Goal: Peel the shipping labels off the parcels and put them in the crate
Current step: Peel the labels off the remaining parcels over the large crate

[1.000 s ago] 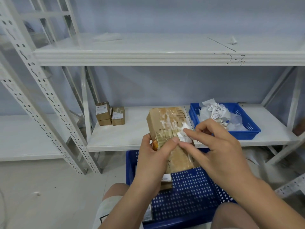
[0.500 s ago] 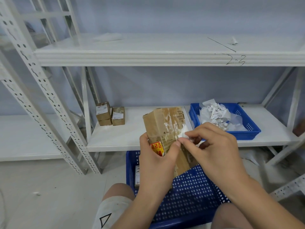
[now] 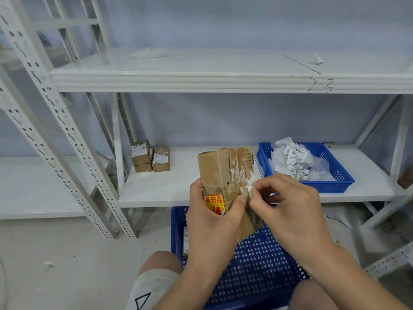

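The left hand (image 3: pixel 212 222) grips the cardboard parcel (image 3: pixel 223 171) around its lower half, thumb laid across the front face, and holds it upright above the large blue crate (image 3: pixel 257 265). The right hand (image 3: pixel 290 211) pinches a white label scrap (image 3: pixel 251 186) between thumb and forefinger at the parcel's right edge; the scrap touches the cardboard. The front face carries torn white residue and a red-and-yellow sticker (image 3: pixel 214 203) just beside the left thumb. The shallow blue crate (image 3: pixel 335 185) stands on the lower shelf (image 3: pixel 167 186), right of the parcel, and contains a heap of peeled labels (image 3: pixel 292 159). Small labelled boxes (image 3: pixel 150 158) stand together at the shelf's left end, well apart from the shallow crate.
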